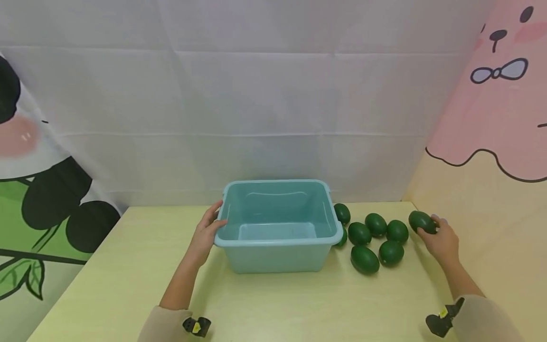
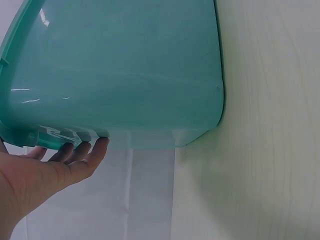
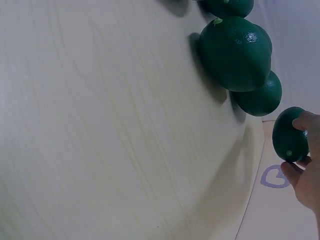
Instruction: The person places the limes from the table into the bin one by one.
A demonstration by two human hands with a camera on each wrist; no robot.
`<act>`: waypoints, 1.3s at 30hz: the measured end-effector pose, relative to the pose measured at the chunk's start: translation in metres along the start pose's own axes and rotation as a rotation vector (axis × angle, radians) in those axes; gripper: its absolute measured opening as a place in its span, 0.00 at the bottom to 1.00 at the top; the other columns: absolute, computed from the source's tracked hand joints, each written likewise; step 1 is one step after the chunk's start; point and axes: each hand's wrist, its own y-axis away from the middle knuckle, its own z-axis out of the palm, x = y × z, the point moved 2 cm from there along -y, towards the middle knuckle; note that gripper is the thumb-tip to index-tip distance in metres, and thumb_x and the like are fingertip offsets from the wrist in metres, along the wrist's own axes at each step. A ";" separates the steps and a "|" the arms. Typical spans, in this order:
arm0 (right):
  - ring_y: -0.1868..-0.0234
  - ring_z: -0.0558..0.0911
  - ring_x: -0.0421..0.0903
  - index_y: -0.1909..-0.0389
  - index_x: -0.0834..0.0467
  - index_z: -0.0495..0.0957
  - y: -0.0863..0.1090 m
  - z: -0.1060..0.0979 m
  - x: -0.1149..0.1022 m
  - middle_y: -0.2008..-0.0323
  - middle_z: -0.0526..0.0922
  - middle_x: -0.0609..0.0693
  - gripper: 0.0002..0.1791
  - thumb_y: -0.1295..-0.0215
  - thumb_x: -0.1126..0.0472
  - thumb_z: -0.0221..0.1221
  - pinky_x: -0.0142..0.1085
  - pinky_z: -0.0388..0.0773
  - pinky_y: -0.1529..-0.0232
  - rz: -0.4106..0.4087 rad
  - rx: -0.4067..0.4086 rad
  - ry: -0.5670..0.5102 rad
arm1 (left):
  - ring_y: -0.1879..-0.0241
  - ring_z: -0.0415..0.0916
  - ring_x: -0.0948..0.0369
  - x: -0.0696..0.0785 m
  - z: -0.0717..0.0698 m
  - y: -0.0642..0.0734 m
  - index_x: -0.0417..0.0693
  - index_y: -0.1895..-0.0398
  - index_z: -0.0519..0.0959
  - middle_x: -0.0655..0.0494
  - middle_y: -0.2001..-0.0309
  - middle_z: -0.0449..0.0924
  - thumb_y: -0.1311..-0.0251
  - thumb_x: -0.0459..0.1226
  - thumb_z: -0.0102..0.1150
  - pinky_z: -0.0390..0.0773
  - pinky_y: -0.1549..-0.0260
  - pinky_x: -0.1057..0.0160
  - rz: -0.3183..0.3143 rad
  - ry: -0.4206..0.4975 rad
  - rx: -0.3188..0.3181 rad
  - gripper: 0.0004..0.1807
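A light blue-green plastic basin (image 1: 273,259) stands on the table, its inside bare in the head view. My left hand (image 1: 207,232) grips its left rim, thumb over the edge; in the left wrist view the fingers (image 2: 80,167) lie along the outer wall under the lip. At the far right, my right hand (image 1: 442,241) pinches a dark green avocado (image 1: 422,222) between thumb and fingers. The right wrist view has this held avocado (image 3: 290,135) apart from the others. Several loose avocados (image 1: 364,259) lie between the basin and my right hand.
Two avocados (image 1: 342,213) sit close against the basin's right side, one partly hidden by it. The pale wooden tabletop (image 1: 273,304) ends at a white cloth (image 1: 256,95) behind. A patterned pink and cream sheet (image 1: 491,190) hangs on the right, a panda print (image 1: 51,199) on the left.
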 end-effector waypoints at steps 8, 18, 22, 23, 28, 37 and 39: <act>0.48 0.69 0.73 0.36 0.74 0.56 0.003 -0.009 -0.015 0.42 0.64 0.77 0.36 0.34 0.52 0.51 0.60 0.70 0.54 -0.059 0.002 -0.006 | 0.34 0.54 0.46 -0.001 0.000 0.000 0.53 0.27 0.49 0.42 0.29 0.49 0.33 0.33 0.40 0.60 0.40 0.43 0.004 0.005 -0.002 0.31; 0.46 0.70 0.70 0.34 0.72 0.55 0.012 -0.021 -0.042 0.40 0.64 0.75 0.38 0.34 0.49 0.51 0.57 0.72 0.54 -0.067 -0.022 -0.042 | 0.34 0.55 0.47 0.001 0.001 0.002 0.54 0.26 0.48 0.43 0.29 0.49 0.33 0.34 0.40 0.60 0.41 0.44 -0.009 0.000 0.005 0.32; 0.46 0.71 0.70 0.34 0.72 0.56 0.014 -0.024 -0.049 0.40 0.64 0.75 0.38 0.34 0.49 0.51 0.57 0.72 0.55 -0.084 -0.025 -0.052 | 0.34 0.55 0.47 0.001 0.001 0.004 0.54 0.26 0.48 0.43 0.28 0.49 0.33 0.35 0.40 0.61 0.41 0.45 -0.012 -0.002 0.006 0.32; 0.46 0.71 0.70 0.34 0.71 0.56 0.014 -0.025 -0.050 0.40 0.65 0.74 0.38 0.35 0.48 0.51 0.57 0.72 0.55 -0.088 -0.024 -0.056 | 0.34 0.55 0.47 0.002 0.002 0.004 0.54 0.26 0.48 0.43 0.28 0.49 0.33 0.34 0.40 0.61 0.41 0.45 -0.010 -0.003 0.006 0.32; 0.47 0.72 0.68 0.34 0.70 0.57 0.015 -0.027 -0.060 0.41 0.67 0.73 0.38 0.35 0.48 0.53 0.56 0.72 0.57 -0.123 -0.020 -0.067 | 0.34 0.55 0.47 0.002 0.002 0.004 0.54 0.26 0.48 0.43 0.28 0.49 0.33 0.34 0.40 0.60 0.40 0.44 -0.007 0.001 0.008 0.32; 0.47 0.74 0.67 0.34 0.68 0.59 0.021 -0.031 -0.083 0.41 0.68 0.71 0.37 0.36 0.49 0.55 0.49 0.76 0.60 -0.173 -0.023 -0.064 | 0.34 0.54 0.46 0.002 0.002 0.004 0.53 0.26 0.47 0.42 0.28 0.47 0.32 0.34 0.39 0.60 0.40 0.44 -0.008 -0.002 0.006 0.32; 0.47 0.74 0.66 0.34 0.68 0.59 0.022 -0.032 -0.087 0.41 0.68 0.71 0.37 0.36 0.49 0.55 0.49 0.76 0.59 -0.179 -0.025 -0.065 | 0.34 0.54 0.47 0.001 0.002 0.004 0.53 0.26 0.47 0.42 0.28 0.48 0.32 0.34 0.39 0.59 0.40 0.43 -0.007 -0.001 0.006 0.32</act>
